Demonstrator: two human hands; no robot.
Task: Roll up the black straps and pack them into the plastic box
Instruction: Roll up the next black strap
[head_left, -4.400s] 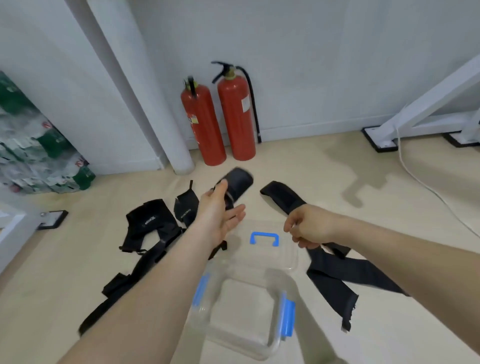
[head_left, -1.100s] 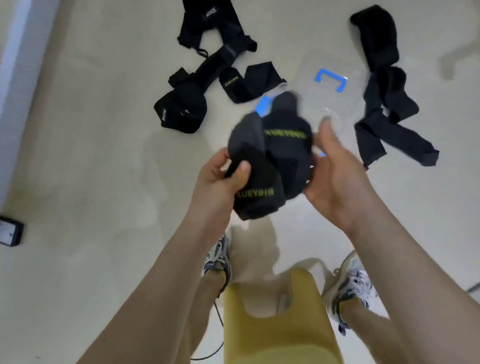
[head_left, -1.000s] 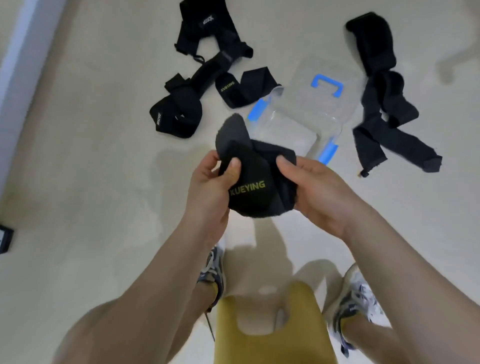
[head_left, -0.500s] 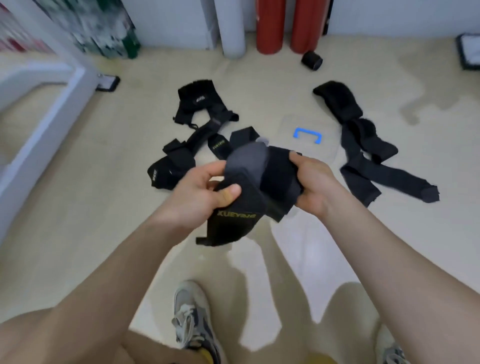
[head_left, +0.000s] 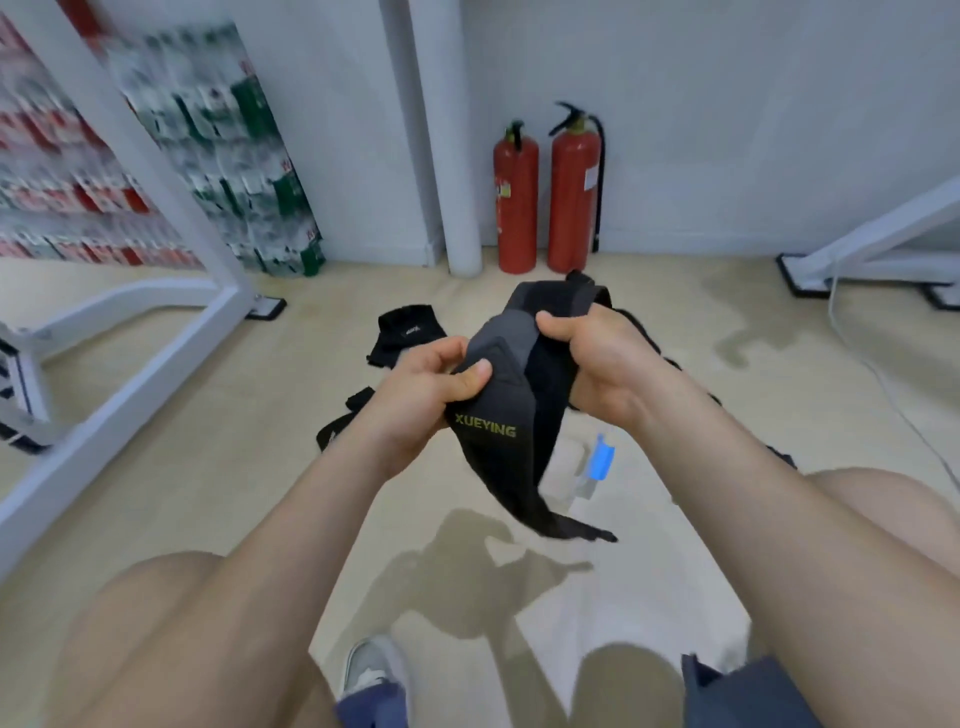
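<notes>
While both hands work at chest height over the floor, the left hand (head_left: 426, 395) pinches the XUEYING-branded strap (head_left: 501, 410) with thumb on top and the right hand (head_left: 597, 358) clenches its upper fold, its loose tail dangling unrolled. Just beyond, the plastic box (head_left: 582, 467) with a blue latch sits mostly hidden behind the strap, its contents unseen, and farther off more black straps (head_left: 405, 335) lie loose on the floor, so I judge most of the packing remains
</notes>
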